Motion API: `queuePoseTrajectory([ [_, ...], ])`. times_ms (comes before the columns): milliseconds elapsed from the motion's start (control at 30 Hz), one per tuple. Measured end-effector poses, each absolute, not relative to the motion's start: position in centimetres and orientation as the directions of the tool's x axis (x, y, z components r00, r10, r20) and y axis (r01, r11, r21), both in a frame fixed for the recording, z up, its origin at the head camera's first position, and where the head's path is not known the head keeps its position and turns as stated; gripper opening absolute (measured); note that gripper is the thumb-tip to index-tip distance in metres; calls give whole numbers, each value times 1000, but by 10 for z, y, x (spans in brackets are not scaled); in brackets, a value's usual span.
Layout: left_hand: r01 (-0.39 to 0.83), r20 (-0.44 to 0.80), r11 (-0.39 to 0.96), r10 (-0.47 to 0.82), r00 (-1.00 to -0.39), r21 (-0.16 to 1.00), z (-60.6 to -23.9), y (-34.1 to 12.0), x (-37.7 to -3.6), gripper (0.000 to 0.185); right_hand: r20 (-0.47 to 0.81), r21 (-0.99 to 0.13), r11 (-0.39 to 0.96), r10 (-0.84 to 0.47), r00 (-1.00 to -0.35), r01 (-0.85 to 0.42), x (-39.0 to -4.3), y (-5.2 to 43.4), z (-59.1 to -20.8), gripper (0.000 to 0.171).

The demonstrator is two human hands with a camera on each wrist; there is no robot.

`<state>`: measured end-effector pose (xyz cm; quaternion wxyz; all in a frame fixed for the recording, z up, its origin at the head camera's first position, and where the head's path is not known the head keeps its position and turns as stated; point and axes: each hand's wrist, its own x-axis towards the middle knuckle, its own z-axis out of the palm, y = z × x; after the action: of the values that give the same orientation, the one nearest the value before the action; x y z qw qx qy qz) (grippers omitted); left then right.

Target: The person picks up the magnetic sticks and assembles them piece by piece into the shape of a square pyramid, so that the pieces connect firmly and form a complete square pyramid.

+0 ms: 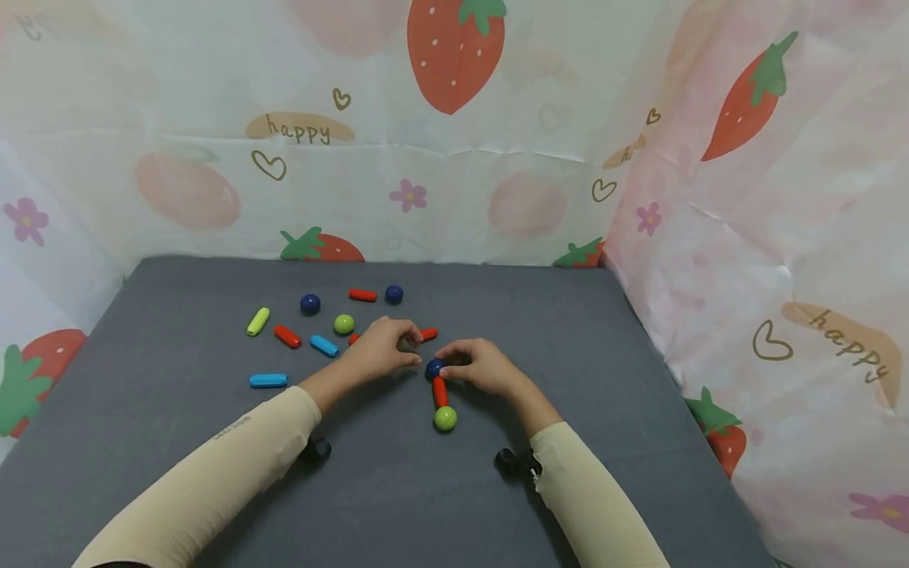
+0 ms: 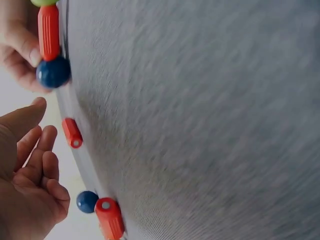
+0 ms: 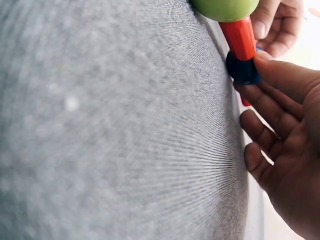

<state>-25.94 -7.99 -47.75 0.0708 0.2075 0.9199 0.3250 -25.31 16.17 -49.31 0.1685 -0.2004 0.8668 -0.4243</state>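
Observation:
A short chain lies on the grey mat [image 1: 177, 442]: a dark blue ball [image 1: 432, 369], a red rod [image 1: 440, 391] and a green ball [image 1: 445, 418]. My right hand [image 1: 443, 364] pinches the blue ball [image 3: 241, 70] at the chain's far end, with the red rod [image 3: 240, 36] and green ball [image 3: 225, 7] trailing toward me. My left hand [image 1: 415, 347] hovers just left of it, fingers loosely curled around nothing [image 2: 37, 130]. A loose red rod [image 1: 428, 334] [image 2: 72, 132] lies right by its fingertips.
Loose pieces lie behind the left hand: a yellow-green rod [image 1: 258, 321], red rods [image 1: 287, 337] [image 1: 362, 295], blue rods [image 1: 324, 345] [image 1: 268, 380], blue balls [image 1: 310, 304] [image 1: 394, 294], a green ball [image 1: 344, 324]. Strawberry-print sheets [image 1: 454, 181] wall the back and sides.

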Motion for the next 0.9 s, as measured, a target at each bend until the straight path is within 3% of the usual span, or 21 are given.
queuePoseTrajectory([
  [433,287,9,732,358,-934,618,-492,-82,-291,41,-112,-796,573,-460,-881,-198,-253,166,-492,25],
  [900,248,-46,766,340,-939,593,-496,-78,-302,37,-98,-794,570,-462,-882,-210,-254,167,-496,24],
])
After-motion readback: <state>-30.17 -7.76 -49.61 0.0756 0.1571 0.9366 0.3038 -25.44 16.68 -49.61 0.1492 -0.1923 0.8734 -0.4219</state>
